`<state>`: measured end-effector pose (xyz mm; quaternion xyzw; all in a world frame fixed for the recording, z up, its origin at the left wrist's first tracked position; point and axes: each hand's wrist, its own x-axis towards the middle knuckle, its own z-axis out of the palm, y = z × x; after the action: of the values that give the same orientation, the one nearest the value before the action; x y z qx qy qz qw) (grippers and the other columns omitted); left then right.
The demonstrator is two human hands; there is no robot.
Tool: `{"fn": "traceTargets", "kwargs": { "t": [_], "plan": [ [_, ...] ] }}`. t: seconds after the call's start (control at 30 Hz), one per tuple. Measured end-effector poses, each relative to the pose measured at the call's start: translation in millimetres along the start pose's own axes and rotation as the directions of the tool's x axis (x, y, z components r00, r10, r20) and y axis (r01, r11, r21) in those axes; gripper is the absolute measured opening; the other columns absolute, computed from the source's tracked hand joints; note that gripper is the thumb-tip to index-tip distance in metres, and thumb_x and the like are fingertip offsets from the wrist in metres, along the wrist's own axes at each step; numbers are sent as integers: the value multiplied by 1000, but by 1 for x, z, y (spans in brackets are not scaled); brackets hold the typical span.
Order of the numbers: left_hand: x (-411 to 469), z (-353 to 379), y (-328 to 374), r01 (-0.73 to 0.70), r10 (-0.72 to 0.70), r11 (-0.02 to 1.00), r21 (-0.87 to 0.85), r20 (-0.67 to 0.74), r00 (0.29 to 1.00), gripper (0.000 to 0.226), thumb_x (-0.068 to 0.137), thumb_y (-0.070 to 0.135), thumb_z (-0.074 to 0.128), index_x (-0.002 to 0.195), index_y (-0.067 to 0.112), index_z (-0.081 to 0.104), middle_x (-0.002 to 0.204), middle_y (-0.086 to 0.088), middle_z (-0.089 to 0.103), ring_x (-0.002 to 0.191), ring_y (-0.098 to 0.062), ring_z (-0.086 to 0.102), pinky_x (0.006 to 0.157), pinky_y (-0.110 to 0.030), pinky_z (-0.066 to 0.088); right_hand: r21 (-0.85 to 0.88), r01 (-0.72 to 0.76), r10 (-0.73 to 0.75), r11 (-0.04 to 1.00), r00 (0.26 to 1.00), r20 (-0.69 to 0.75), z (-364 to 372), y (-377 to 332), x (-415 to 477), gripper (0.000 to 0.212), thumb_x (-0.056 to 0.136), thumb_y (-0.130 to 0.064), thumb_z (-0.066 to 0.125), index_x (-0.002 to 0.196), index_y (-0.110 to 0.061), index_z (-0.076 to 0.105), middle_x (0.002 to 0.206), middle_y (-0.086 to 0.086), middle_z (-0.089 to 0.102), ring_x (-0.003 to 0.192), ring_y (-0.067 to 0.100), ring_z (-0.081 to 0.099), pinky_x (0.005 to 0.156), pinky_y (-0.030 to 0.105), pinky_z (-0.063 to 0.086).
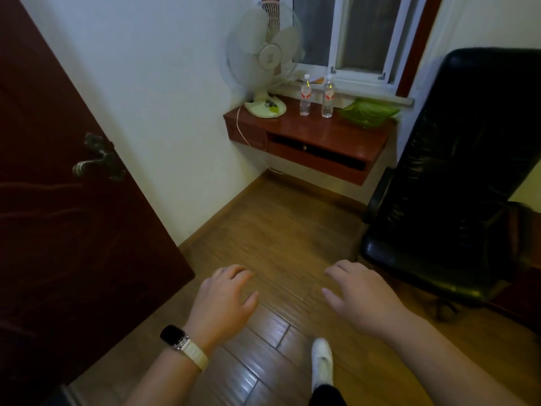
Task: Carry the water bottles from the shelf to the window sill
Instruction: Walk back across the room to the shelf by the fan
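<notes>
Head view, left to right: left hand [225, 300] and right hand [358, 297] hang low over the floor, fingers loosely spread, holding nothing. Two bottles [305, 95] [328, 96] stand upright on the shelf [330, 133], caps up, well ahead and above, roughly midway between both hands, below the sill [377, 96]

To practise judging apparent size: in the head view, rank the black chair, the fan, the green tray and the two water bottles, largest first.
1. black chair, though it is nearer the camera
2. fan
3. green tray
4. left water bottle and right water bottle: they look alike, so unranked
</notes>
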<state>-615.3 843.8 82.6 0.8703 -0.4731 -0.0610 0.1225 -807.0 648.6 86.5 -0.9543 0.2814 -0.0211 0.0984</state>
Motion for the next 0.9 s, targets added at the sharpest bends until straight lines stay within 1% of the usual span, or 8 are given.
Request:
{"fn": "traceTargets", "kwargs": {
  "t": [0.13,0.3,0.43,0.5,0.63,0.73,0.83,0.9],
  "plan": [
    [72,-4,-12,51,-50,998,43,-4,999,50,94,55,47,140,33,50,145,12,48,135,-9,40,111,-34,36,63,64,-66,996,998,22,0,20,85,47,91,-57,45,131,-35,52,125,-14,56,114,7,53,92,28,47],
    [159,-20,-20,92,-94,990,106,13,995,50,94,56,47,138,33,51,144,12,48,133,-10,43,108,-32,38,118,106,-115,987,991,69,-18,49,184,48,91,-57,49,134,-36,50,131,-14,54,118,7,51,98,29,44],
    [229,-39,-24,162,-156,984,67,-95,983,44,91,48,59,129,27,62,136,7,58,127,-17,52,105,-36,43,92,141,-143,986,990,10,-33,75,261,51,87,-60,48,133,-39,48,130,-16,55,117,5,53,96,29,45],
    [256,-47,-27,174,-167,983,48,-135,977,42,89,45,63,126,26,65,133,6,61,124,-17,54,103,-37,44,85,137,-138,987,990,2,-38,81,295,52,86,-62,46,133,-40,47,130,-17,56,116,4,53,93,28,45],
    [301,-47,-46,171,-167,985,37,-94,981,43,91,49,58,129,29,61,135,9,58,126,-13,52,102,-33,43,82,103,-106,991,994,31,-32,80,349,55,82,-66,39,132,-43,43,129,-21,55,115,-1,53,90,22,42],
    [336,-37,-76,183,-182,983,29,-46,982,43,92,50,54,130,31,60,136,11,57,126,-11,50,103,-31,43,88,98,-106,991,990,90,-19,73,390,51,88,-61,47,135,-41,46,133,-17,54,120,3,52,95,26,43],
    [379,-26,-109,166,-167,986,-10,-40,985,41,93,49,55,129,30,61,133,12,58,123,-9,52,101,-30,44,75,49,-60,996,988,143,-7,62,436,50,90,-57,51,136,-39,46,137,-15,52,123,6,50,99,29,45],
    [416,-19,-135,140,-141,990,-22,-18,990,43,93,50,53,130,30,60,134,12,57,124,-8,51,101,-28,43,58,17,-26,998,987,158,-2,56,468,48,91,-55,52,136,-39,46,137,-14,52,123,6,50,99,28,46]
  ]
}}
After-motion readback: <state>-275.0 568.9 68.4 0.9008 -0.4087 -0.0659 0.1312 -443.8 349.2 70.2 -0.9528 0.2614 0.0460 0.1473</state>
